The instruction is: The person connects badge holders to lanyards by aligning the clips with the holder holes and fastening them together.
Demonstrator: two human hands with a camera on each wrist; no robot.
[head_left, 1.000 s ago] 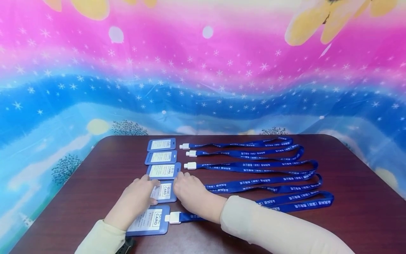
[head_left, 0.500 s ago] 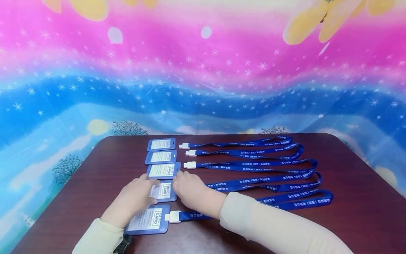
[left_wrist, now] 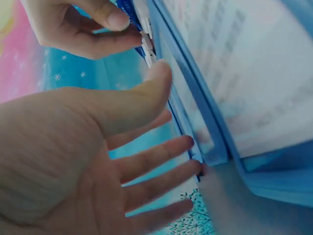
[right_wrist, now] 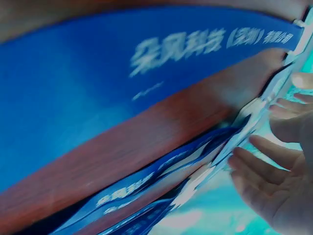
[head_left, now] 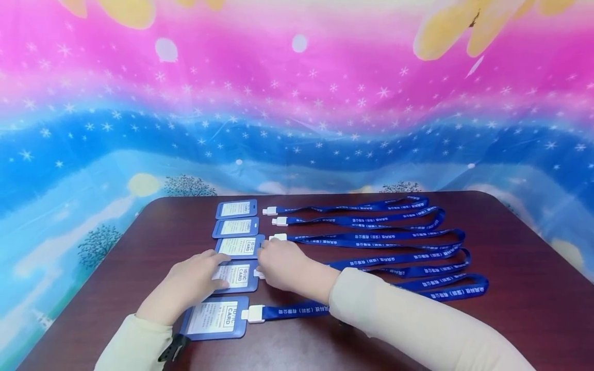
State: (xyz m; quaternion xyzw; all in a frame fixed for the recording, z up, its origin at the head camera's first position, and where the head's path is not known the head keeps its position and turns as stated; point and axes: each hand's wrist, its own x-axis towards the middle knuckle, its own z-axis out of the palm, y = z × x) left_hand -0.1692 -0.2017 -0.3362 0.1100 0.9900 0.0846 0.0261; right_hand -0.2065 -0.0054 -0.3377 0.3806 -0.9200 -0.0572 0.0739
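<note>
Several blue ID card holders lie in a column on the table, the fourth ID card holder (head_left: 236, 276) between my hands. My left hand (head_left: 192, 278) is at its left part, thumb and fingers spread apart; in the left wrist view the left thumb (left_wrist: 156, 85) overlaps the holder's edge. My right hand (head_left: 283, 263) is just right of the holder, over a white clip (head_left: 260, 274) at its slotted end. In the left wrist view the right hand (left_wrist: 78, 24) has thumb and index apart, the index tip near a clip. The fourth blue lanyard (head_left: 394, 259) runs rightward, partly hidden by the right hand.
The nearest holder (head_left: 215, 319) has its white clip (head_left: 253, 313) at its slot, with a lanyard (head_left: 297, 311) attached. Three holders farther back, such as the farthest one (head_left: 236, 208), lie beside lanyards whose clips sit apart from them. A patterned cloth (head_left: 297, 103) hangs behind the table (head_left: 520, 257).
My right hand has shifted slightly right and away from the fourth holder, uncovering the white clip at its edge. My left hand has moved a little left, uncovering more of the card.
</note>
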